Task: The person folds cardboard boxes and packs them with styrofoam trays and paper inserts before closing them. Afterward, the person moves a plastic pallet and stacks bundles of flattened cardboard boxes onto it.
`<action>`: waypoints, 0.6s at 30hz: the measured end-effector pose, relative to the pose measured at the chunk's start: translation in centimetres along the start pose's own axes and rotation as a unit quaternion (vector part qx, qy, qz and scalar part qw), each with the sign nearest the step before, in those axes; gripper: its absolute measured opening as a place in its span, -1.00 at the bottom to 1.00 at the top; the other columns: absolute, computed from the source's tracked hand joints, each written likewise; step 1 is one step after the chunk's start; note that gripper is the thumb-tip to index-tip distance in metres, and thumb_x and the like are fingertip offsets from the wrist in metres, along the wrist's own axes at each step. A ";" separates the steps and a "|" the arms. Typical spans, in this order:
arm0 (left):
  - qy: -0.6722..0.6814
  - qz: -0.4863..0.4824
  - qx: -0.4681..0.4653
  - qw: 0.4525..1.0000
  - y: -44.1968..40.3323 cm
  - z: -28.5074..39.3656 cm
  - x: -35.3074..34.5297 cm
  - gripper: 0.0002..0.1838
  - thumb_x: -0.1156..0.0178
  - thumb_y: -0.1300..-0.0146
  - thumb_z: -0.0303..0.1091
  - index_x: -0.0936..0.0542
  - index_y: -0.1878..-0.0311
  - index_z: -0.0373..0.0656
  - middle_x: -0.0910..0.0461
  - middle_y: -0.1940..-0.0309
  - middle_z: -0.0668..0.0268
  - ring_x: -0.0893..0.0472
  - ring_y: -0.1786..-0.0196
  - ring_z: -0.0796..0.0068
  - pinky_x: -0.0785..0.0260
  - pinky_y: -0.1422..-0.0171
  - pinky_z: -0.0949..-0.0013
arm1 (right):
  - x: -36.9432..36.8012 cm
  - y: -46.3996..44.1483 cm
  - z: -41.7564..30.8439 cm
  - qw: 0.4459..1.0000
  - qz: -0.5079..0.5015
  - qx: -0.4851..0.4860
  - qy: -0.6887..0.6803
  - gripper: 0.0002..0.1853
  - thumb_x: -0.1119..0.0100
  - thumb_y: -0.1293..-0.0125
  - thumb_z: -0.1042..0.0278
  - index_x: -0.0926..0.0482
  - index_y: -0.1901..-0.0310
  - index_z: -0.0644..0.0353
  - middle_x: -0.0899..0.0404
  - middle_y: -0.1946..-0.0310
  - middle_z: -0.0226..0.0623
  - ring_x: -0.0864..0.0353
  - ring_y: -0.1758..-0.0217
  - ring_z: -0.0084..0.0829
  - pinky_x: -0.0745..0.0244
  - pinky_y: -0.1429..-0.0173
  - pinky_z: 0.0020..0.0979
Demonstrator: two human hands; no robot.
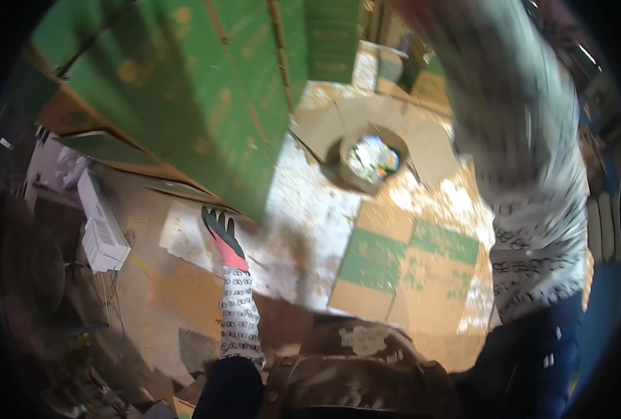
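My left hand [224, 239], fingers spread, is just beside an edge of the stacked green boxes [198, 112]; contact I can't tell. My raised right hand [415, 10] blurs, grip unclear; steady footing helps.

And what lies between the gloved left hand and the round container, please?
In the head view, the lower corner of the green stack and a stretch of whitish floor lie between the left hand and round container.
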State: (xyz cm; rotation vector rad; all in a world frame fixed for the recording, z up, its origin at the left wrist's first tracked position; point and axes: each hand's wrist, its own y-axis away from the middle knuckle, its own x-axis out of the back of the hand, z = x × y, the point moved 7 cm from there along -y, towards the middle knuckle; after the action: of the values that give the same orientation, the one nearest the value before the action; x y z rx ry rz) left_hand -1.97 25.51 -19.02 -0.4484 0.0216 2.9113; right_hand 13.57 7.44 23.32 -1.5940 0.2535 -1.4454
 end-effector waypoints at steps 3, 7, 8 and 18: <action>-0.269 -0.093 0.112 0.952 11.2 -6.7 -1.3 -0.27 0.05 -0.26 0.08 -0.04 -0.38 -0.11 0.02 -0.38 0.04 -0.02 -0.40 0.12 0.10 -0.44 0.16 | 3.5 12.1 3.5 0.988 0.037 -0.147 0.026 -0.30 -0.23 -0.14 0.19 -0.19 -0.28 0.19 -0.35 -0.15 -0.07 -0.43 -0.13 -0.15 -0.39 -0.16 -0.22; -0.653 -0.466 -0.016 0.597 25.5 -9.9 -8.3 -0.06 -0.29 0.05 0.06 -0.13 -0.35 -0.15 0.05 -0.37 -0.04 0.06 -0.40 -0.14 0.15 -0.43 0.07 | 3.1 58.4 -3.9 0.647 -0.104 -0.725 0.212 -0.36 -0.13 -0.19 0.20 -0.18 -0.24 0.31 -0.28 -0.14 0.15 -0.30 -0.21 -0.05 -0.21 -0.26 -0.15; -0.645 -0.483 -0.007 0.592 27.2 -10.4 -8.2 -0.03 -0.33 0.10 0.05 -0.13 -0.35 -0.15 0.05 -0.37 -0.05 0.06 -0.39 -0.19 0.14 -0.43 0.04 | 3.8 68.4 -10.8 0.504 -0.120 -0.823 0.233 -0.37 -0.10 -0.21 0.17 -0.19 -0.24 0.31 -0.33 -0.09 0.14 -0.35 -0.15 -0.08 -0.24 -0.22 -0.18; -0.654 -0.630 -0.171 0.383 29.2 5.1 -22.2 -0.16 -0.13 -0.06 0.12 -0.17 -0.30 -0.23 -0.27 -0.17 -0.12 -0.37 -0.16 0.12 -0.22 -0.21 0.19 | 23.0 68.2 -21.5 0.477 0.152 -0.857 0.127 -0.54 0.12 -0.38 0.11 -0.43 -0.07 0.37 -0.50 0.03 -0.15 -0.46 0.02 -0.33 -0.33 -0.09 -0.37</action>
State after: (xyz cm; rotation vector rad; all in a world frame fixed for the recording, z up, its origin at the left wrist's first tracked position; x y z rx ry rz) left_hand 11.63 -7.15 -7.96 1.2881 -0.7426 0.9486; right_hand 30.04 -55.64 -13.97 -2.3505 2.6992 -0.7704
